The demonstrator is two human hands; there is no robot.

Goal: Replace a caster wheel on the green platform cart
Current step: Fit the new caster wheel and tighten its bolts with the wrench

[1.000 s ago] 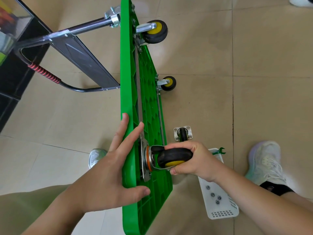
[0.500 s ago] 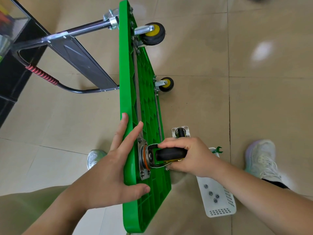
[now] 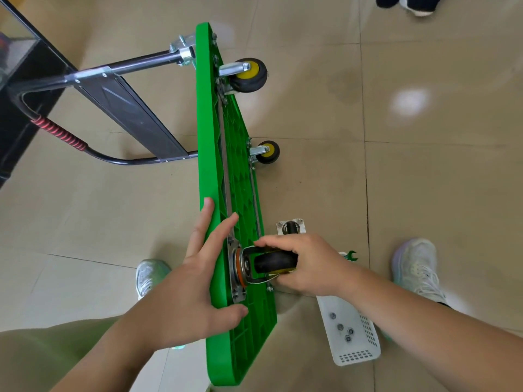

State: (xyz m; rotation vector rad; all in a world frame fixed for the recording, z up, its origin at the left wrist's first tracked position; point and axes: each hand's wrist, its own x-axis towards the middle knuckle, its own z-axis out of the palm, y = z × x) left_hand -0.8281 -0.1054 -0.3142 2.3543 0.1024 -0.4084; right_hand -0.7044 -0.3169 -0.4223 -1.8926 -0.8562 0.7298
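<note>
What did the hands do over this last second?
The right hand, gripping the caster wheel, twisted it slightly against the green cart: its yellow side shows less, and the fingers reach nearer the mounting plate. Nothing was let go. The left hand stayed flat on the cart's edge; the loose caster and basket lay unmoved.

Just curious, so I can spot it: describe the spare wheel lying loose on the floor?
Find the green cart tipped on its edge. On the tiled floor to its right, just beyond the right hand, lies the loose caster: the only one off the cart, its silver plate bare.
</note>
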